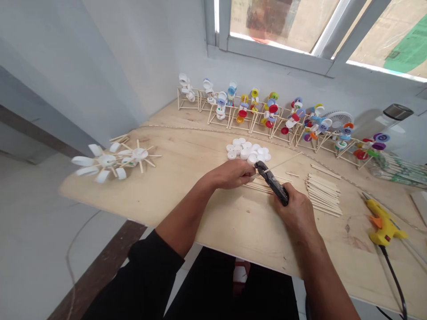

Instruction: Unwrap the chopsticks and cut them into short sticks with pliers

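My left hand [234, 173] is closed around one end of a thin wooden stick [287, 161], which slants up to the right. In my right hand [296, 209] is a pair of black pliers [271, 180], its head pointing up and left. The stick crosses the pliers near their head; whether the jaws bite on it is too small to tell. Beneath both hands lies a bundle of long thin sticks [258, 187]. A cluster of white bottle caps [245, 149] sits just beyond my left hand. Right of the pliers, shorter cut sticks [322, 193] lie in a row.
Small stick frames with coloured cap wheels [243, 106] line the wall. At left are white spoked wheels [106, 161]. A yellow glue gun [383, 220] lies at right with its cord over the table edge. A fan [338, 122] and a bottle [396, 113] stand behind.
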`<action>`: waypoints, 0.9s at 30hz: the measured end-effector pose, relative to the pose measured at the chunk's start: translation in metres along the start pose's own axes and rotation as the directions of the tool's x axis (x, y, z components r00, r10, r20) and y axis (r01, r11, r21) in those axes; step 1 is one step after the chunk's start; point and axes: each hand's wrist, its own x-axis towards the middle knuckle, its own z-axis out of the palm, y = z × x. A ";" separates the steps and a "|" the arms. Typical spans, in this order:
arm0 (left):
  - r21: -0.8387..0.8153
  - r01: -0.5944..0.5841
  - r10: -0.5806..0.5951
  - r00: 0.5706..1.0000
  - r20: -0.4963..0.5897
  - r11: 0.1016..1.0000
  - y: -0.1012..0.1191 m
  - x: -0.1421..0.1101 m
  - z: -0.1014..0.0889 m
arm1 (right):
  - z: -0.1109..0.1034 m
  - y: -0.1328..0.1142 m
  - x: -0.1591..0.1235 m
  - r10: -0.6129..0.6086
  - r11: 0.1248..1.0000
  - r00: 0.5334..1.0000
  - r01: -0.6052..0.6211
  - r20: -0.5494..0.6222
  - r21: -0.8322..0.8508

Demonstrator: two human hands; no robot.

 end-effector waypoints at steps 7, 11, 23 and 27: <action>-0.057 -0.030 0.029 0.999 -0.014 0.998 -0.003 -0.001 0.001 | 0.000 -0.001 0.000 0.029 0.999 0.999 -0.029 0.020 -0.013; -0.098 -0.044 0.043 0.999 -0.014 0.994 -0.006 0.000 0.002 | 0.001 0.000 0.002 0.057 0.998 0.997 -0.056 0.044 -0.019; -0.313 -0.011 0.011 1.000 -0.004 0.950 -0.010 0.003 0.005 | -0.002 -0.002 0.001 0.104 0.995 0.992 -0.103 0.068 -0.019; -0.345 0.016 -0.021 1.000 -0.011 0.938 -0.009 0.004 0.006 | -0.003 -0.002 0.001 0.130 0.992 0.990 -0.129 0.062 -0.010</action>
